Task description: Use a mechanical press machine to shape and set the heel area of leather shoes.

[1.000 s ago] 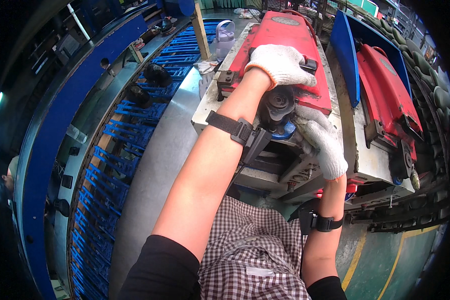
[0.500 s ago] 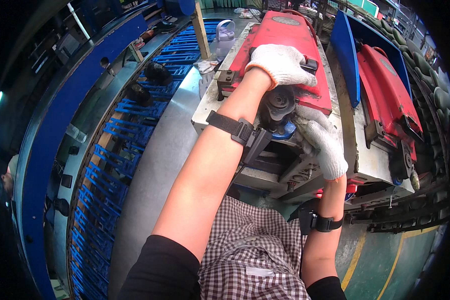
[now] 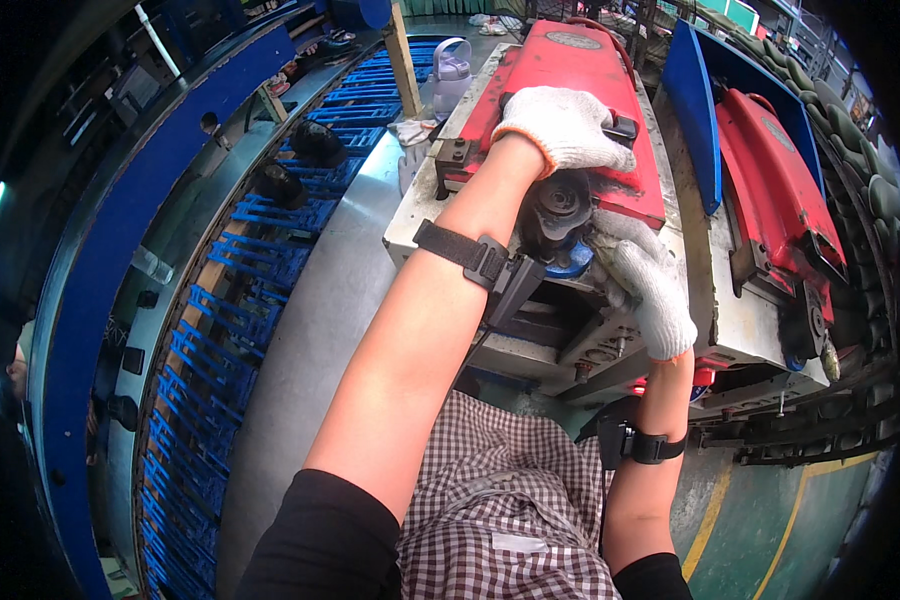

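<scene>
My left hand, in a white knit glove, is closed around the black handle across the red machine cover. Just below it, a round black part with a ringed centre sits at the front of the machine, above a small blue piece. My right hand, gloved too, is closed at the machine's front edge, right of that round part. Its fingertips are dirty grey, and what they grip is hidden behind the glove.
Right of me stands a second red-covered machine beside a blue panel. On the left, a blue slatted conveyor carries dark objects, edged by a grey metal surface. A lilac bottle stands behind the machine.
Both hands keep their places on the machine. At the far left, the conveyor slats and a partly visible person have shifted slightly.
</scene>
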Motion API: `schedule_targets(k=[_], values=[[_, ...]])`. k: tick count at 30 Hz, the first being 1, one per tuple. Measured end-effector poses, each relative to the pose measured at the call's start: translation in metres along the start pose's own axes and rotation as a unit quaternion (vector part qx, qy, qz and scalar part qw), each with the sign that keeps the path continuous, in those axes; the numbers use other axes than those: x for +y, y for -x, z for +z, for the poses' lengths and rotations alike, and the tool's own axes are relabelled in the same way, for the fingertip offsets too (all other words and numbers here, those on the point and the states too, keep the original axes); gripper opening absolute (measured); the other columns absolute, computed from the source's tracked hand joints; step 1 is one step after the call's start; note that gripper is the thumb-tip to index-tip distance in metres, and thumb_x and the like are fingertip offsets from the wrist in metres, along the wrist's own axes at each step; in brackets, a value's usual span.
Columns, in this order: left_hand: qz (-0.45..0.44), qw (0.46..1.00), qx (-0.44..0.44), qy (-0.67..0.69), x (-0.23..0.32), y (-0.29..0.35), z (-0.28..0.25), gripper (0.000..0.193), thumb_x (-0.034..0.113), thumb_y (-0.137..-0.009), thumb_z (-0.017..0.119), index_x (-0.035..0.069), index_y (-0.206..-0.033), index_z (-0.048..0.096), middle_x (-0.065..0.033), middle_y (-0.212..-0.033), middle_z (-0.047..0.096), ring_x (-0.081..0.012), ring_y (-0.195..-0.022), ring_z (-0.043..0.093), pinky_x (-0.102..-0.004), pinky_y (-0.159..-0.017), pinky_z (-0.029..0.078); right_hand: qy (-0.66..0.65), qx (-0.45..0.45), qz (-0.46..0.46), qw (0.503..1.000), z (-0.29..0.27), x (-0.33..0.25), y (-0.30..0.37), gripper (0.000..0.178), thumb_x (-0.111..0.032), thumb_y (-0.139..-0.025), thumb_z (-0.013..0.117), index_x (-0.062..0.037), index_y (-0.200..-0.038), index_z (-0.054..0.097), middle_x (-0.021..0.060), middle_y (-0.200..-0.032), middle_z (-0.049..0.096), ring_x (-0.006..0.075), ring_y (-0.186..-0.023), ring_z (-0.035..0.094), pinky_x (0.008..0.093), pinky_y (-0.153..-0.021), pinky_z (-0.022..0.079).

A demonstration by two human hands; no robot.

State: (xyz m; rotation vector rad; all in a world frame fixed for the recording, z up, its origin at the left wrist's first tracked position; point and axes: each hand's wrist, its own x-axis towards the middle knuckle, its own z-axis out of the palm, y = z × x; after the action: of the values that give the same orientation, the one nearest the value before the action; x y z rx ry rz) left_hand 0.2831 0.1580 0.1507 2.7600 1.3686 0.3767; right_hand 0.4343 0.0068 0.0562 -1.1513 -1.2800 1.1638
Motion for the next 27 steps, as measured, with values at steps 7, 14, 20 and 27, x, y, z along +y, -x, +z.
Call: schedule_targets(k=[7, 14, 20, 27], values=[[-0.003, 1.000, 0.006, -0.001, 0.002, 0.001, -0.001, 0.066, 0.069, -0.076, 0.062, 0.021, -0.119, 0.078, -0.0091, -0.123, 0.074, -0.0306, -0.111, 0.071, -0.0450, -0.097, 0.054, -0.001, -0.001, -0.006, 1.000, -0.001, 0.000, 0.000, 0.038, -0.028, -0.102, 0.061, -0.0070, -0.132, 0.066, -0.0020, -0.083, 0.065, 0.0039, -0.061, 0.051, 0.0203, -0.053, 0.038], [-0.003, 1.000, 0.006, -0.002, 0.000, 0.000, -0.001, 0.066, 0.069, -0.076, 0.062, 0.021, -0.118, 0.078, -0.0088, -0.123, 0.074, -0.0306, -0.111, 0.071, -0.0446, -0.097, 0.054, -0.008, 0.004, 0.002, 1.000, 0.001, -0.001, 0.000, 0.037, -0.028, -0.102, 0.061, -0.0071, -0.131, 0.067, -0.0016, -0.083, 0.065, 0.0039, -0.060, 0.051, 0.0202, -0.053, 0.038], [0.001, 1.000, 0.002, -0.004, 0.000, 0.000, -0.001, 0.066, 0.070, -0.076, 0.062, 0.020, -0.118, 0.078, -0.0090, -0.122, 0.075, -0.0305, -0.111, 0.071, -0.0444, -0.097, 0.054, -0.013, 0.005, 0.005, 1.000, 0.002, -0.002, 0.000, 0.036, -0.027, -0.102, 0.061, -0.0077, -0.131, 0.067, -0.0017, -0.082, 0.065, 0.0037, -0.059, 0.051, 0.0200, -0.052, 0.038], [0.004, 1.000, 0.007, -0.010, -0.001, 0.005, -0.002, 0.069, 0.071, -0.077, 0.062, 0.018, -0.119, 0.077, -0.0104, -0.122, 0.074, -0.0312, -0.111, 0.071, -0.0439, -0.097, 0.054, 0.023, 0.024, 0.003, 0.999, 0.023, -0.004, 0.014, 0.037, -0.028, -0.104, 0.057, -0.0061, -0.132, 0.066, -0.0008, -0.087, 0.066, 0.0024, -0.061, 0.050, 0.0196, -0.053, 0.039]])
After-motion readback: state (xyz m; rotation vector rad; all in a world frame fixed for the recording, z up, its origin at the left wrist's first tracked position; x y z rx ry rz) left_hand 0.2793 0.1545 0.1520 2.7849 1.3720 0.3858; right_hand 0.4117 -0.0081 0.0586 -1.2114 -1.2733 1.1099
